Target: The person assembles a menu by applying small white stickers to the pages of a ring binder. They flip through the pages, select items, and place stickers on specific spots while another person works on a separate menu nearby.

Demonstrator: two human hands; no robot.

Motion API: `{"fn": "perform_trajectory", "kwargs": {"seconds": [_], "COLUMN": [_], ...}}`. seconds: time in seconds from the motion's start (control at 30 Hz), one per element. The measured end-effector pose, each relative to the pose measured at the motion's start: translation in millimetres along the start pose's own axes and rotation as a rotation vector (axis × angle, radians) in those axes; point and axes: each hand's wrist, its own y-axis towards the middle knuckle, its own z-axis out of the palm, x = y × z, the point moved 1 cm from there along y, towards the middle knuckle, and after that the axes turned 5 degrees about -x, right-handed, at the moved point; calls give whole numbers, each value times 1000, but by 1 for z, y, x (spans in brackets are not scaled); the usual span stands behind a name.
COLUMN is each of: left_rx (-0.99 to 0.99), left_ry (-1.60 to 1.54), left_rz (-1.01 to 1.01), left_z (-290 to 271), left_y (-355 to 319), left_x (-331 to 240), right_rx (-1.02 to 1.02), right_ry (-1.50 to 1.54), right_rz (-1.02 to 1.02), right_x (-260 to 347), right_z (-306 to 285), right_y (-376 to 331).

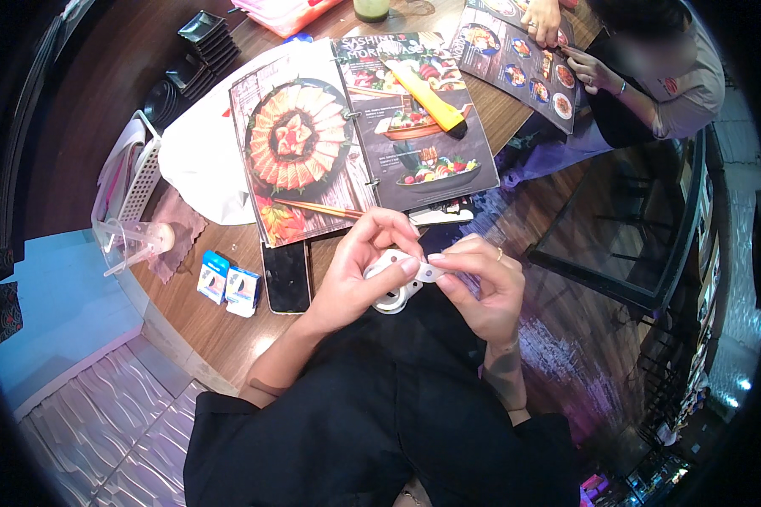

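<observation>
got the white tape roll pinched in both hands, peeling slow and keeping the strip flat so it doesn't fold.

Light was dim and warm, with purple glare on the glossy floor right of the fingers. Fisheye bending curved the round brown wooden bench; corners were black.

Left hand and right hand pinching a small white tape roll above the lap; open ring-bound menu on wooden table, yellow utility knife atop; black phone beside two small blue-white boxes.
</observation>
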Motion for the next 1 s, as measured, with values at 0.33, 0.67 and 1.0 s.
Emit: {"fn": "perform_trajectory", "kwargs": {"seconds": [0.33, 0.67, 1.0], "left_rx": [8, -11, -25], "left_ry": [15, 90, 243], "left_rz": [-87, -92, -108], "left_z": [3, 2, 0], "left_y": [1, 4, 2], "left_x": [-4, 1, 5], "right_rx": [77, 134, 163], "right_ry": [-345, -376, -320], "right_rz": [-236, -193, -168], "right_x": [6, 2, -3], "right_z": [-7, -6, -3], "right_y": [13, 9, -1]}}
